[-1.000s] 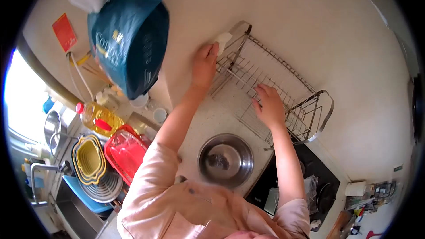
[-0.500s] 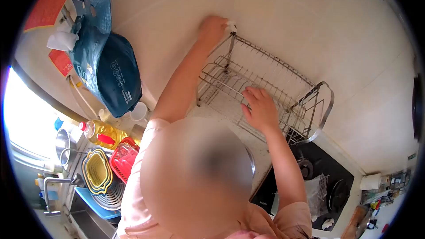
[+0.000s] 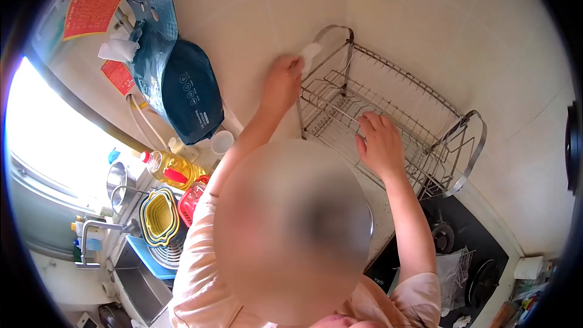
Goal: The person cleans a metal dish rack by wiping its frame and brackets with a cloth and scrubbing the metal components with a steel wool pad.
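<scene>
L hand (image 3: 283,82) has its fingers pinched shut on a small white cloth (image 3: 310,54), pressed vs the wall tile right beside the dish rack (image 3: 388,106) far-left corner post. R hand (image 3: 381,143) rests fingers spread, flat on the rack's wires, gripping nothing. Rack sits on the tabletop in the corner, long axis running far-left to near-right; L hand's nearer the cloth end.

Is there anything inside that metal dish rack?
No dishes show in the wire dish rack. The right hand rests on its wires. The left hand holds a white cloth at its corner. The near edge is hidden behind the person.
</scene>
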Motion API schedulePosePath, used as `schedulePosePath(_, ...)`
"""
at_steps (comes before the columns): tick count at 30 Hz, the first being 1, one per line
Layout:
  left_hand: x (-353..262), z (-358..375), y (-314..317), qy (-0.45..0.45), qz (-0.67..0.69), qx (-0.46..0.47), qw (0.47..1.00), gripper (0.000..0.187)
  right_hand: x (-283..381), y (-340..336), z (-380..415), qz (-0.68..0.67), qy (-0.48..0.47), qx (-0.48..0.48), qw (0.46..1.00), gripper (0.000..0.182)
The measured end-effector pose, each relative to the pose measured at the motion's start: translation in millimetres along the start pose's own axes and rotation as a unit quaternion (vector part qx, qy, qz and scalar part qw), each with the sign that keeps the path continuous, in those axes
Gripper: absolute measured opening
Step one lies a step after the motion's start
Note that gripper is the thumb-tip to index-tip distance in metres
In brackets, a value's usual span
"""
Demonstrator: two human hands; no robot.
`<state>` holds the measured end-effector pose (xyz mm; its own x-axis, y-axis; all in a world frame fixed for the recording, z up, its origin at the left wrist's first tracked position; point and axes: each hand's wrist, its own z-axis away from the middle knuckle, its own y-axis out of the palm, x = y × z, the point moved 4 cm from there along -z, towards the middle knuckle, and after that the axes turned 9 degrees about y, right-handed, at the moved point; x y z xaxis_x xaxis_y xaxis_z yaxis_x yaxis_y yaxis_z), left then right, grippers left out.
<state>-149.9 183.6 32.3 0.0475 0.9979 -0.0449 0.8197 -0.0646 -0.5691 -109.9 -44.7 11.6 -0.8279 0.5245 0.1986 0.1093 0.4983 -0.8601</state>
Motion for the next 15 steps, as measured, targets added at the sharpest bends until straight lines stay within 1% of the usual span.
schedulePosePath(2, -0.1, -35.1, 11.9, 0.022, -0.031, 0.024, 0.999, 0.016, -1.4, 2.1, 0.1, -0.002, -0.006, 0.001, 1.0, 0.029)
schedulePosePath(4, 15.0, -61.7, 37.9, 0.013, -0.061, 0.068, 0.996, 0.015, -1.9, 1.1, -1.6, 0.002, -0.002, 0.008, 1.0, 0.029)
schedulePosePath(7, 14.4, -77.2, 42.6, -0.008, 0.015, 0.044, 0.999, 0.007, -1.0, 1.2, -3.3, 0.011, 0.003, 0.004, 1.0, 0.028)
schedulePosePath(10, 10.4, -44.5, 35.9, -0.037, -0.006, -0.007, 0.999, 0.008, 0.7, 0.9, 1.2, 0.013, 0.002, 0.01, 1.0, 0.028)
schedulePosePath(13, -0.6, 12.6, 10.7, -0.038, 0.036, -0.113, 0.992, 0.007, 1.5, 1.4, -2.9, 0.013, 0.005, 0.01, 1.0, 0.028)
schedulePosePath(15, -1.4, 48.5, 5.6, -0.095, 0.058, -0.087, 0.99, 0.01, 3.3, 3.9, 2.7, 0.022, 0.004, 0.015, 1.0, 0.029)
